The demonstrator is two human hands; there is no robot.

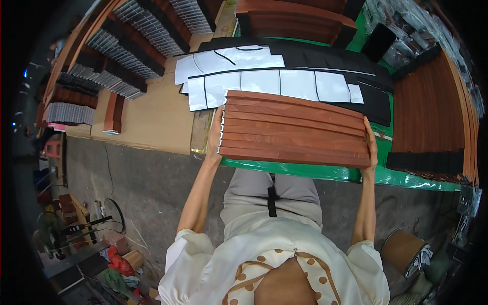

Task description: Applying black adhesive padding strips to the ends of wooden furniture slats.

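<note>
Between my two hands is a bundle of reddish-brown wood-look strips [295,129], lying side by side with their long edges level. My left hand [215,134] presses against the bundle's left end, where pale, notched strip ends show. At the opposite end my right hand [371,145] is closed around the corner, fingers along the side. Under and behind the bundle lie white sheets with black strips [274,84] and black sheets [330,63]. The green table top [305,171] shows below the bundle's near edge.
Stacks of similar strips with silvery ends [124,48] stand on brown cardboard [157,114] at the left, beside one short loose bundle [114,113]. A large stack of brown strips [429,101] fills the right side. More strips [295,23] lie at the back. A round drum [404,249] stands on the floor.
</note>
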